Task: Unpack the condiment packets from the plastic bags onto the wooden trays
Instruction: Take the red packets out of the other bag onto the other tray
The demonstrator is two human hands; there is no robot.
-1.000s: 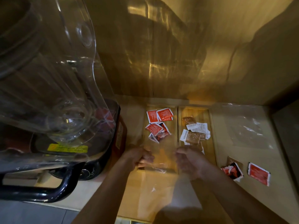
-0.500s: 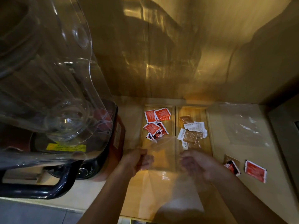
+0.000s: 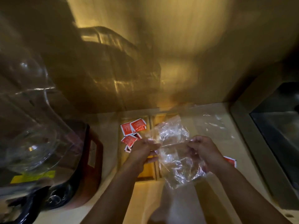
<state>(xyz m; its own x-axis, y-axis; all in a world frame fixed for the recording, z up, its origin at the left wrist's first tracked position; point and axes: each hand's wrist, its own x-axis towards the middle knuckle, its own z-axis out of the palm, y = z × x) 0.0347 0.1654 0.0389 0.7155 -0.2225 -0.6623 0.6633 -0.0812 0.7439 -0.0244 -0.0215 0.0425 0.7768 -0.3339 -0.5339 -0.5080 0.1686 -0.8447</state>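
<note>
A crumpled clear plastic bag (image 3: 175,152) is held between my left hand (image 3: 143,147) and my right hand (image 3: 203,148), both pinching its edges above the two wooden trays. The left tray (image 3: 146,172) carries several red packets (image 3: 133,128) at its far end. The bag hides nearly all of the right tray (image 3: 159,118) and what lies on it. Whether any packet is inside the bag I cannot tell. One more red packet (image 3: 231,160) peeks out on the counter behind my right wrist.
A second clear plastic bag (image 3: 213,122) lies flat on the counter at the back right. A large clear blender jar (image 3: 27,126) on a dark base (image 3: 84,175) fills the left. A dark recessed unit (image 3: 278,135) borders the counter's right side.
Both hands have lifted and crumpled the bag and shifted it right, so it now covers the right tray. The view has tilted and blurred.
</note>
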